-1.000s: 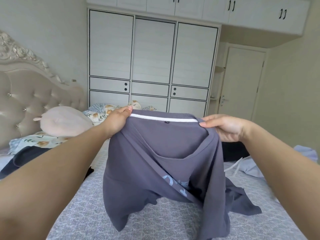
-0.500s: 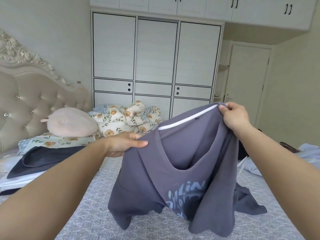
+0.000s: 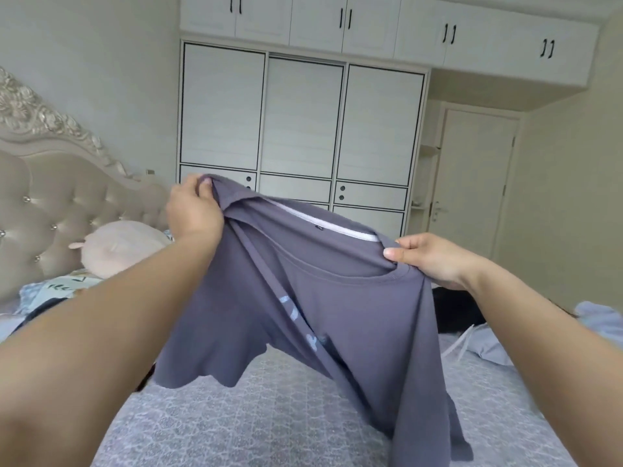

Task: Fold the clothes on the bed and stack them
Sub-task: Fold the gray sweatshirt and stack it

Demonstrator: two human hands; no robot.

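Bedspread (image 3: 269,416) of grey patterned cloth fills the near ground, bare below the hanging hem. Above it a grey-purple T-shirt (image 3: 337,315) hangs in the air between both hands, its lower edges dangling just over the cover and pale blue print showing in the folds. The left hand (image 3: 194,210) is raised higher, fingers curled tight round a bunched shoulder of the shirt. The right hand (image 3: 435,259) sits lower, thumb and fingers pinching the fabric beside the neckline, so the collar slants down from left to right. Beyond the right forearm lie a black garment (image 3: 458,310) and a light blue garment (image 3: 596,328) with white cords. To the left are a dark garment (image 3: 43,308), a floral quilt, a pale pink plush pillow (image 3: 121,249) and the tufted headboard (image 3: 50,210). A white wardrobe (image 3: 300,129) and a door (image 3: 472,183) stand at the far wall.
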